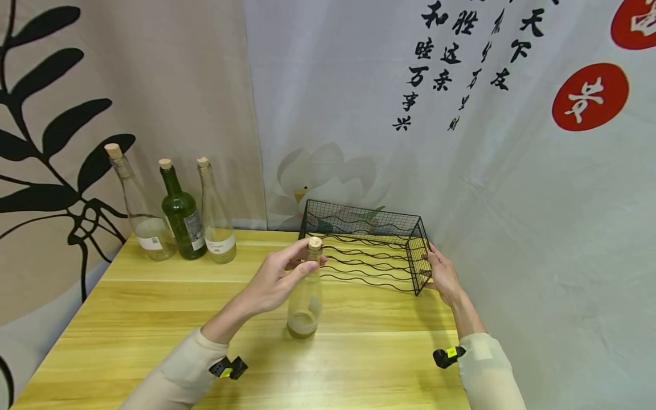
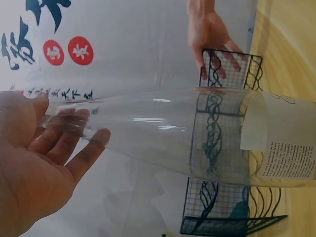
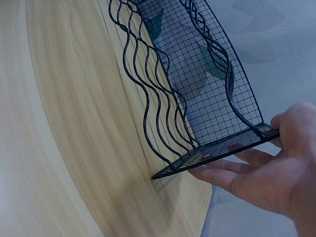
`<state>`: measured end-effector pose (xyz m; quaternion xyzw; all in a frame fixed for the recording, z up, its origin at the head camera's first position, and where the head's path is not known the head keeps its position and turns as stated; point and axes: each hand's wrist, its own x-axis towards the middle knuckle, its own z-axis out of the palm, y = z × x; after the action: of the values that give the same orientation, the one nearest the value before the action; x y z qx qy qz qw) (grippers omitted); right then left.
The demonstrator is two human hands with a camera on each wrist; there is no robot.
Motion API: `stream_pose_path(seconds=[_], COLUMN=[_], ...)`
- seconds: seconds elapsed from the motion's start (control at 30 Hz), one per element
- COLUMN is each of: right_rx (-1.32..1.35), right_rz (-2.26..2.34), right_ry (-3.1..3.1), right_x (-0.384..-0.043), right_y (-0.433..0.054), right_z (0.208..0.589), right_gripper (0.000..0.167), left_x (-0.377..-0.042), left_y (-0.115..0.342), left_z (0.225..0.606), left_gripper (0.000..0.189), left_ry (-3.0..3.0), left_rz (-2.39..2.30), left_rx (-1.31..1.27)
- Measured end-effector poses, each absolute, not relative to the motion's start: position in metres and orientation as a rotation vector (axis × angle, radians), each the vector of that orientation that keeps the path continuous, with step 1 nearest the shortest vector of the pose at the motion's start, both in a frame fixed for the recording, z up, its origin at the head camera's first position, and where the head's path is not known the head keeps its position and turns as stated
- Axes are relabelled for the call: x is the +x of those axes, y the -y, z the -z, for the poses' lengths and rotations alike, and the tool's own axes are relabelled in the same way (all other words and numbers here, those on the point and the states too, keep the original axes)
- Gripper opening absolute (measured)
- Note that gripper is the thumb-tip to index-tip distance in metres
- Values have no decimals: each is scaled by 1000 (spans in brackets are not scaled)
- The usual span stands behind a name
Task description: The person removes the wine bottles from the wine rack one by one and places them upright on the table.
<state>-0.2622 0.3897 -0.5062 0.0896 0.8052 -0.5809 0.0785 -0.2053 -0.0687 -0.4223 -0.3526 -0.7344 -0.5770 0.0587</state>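
Note:
My left hand (image 1: 277,279) holds a clear glass bottle (image 1: 304,307) by its neck, thumb on one side and fingers on the other. The bottle is corked and close to upright; whether its base touches the table, I cannot tell. In the left wrist view its white label (image 2: 289,138) shows. Behind it stands a black wire wine rack (image 1: 366,222) with wavy bars and mesh sides. At the rack's right end is my right hand (image 1: 445,276). Its fairly straight, spread fingers (image 3: 224,174) lie against the outside of the mesh end panel, with the thumb near the edge.
Three corked bottles stand at the table's back left: a clear one (image 1: 154,233), a green one (image 1: 179,208) and another clear one (image 1: 219,230). The wooden table (image 1: 338,370) meets a printed curtain (image 1: 512,199) behind and to the right.

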Motion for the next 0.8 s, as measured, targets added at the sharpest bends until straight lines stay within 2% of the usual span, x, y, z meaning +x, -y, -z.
stream_pose_path(seconds=[0.33,0.8], right_rx=[285,258], right_rz=[1741,1719], right_ry=[-2404,-2413], right_x=[-263,-264], right_y=[-390,-392], right_z=[508,507], right_gripper=[63,63], left_x=[-207,-212], left_y=[79,94], left_z=[421,420], left_gripper=[42,37], left_ry=[2223,2223], left_rz=[1746,1708], left_rx=[-1042,-986])
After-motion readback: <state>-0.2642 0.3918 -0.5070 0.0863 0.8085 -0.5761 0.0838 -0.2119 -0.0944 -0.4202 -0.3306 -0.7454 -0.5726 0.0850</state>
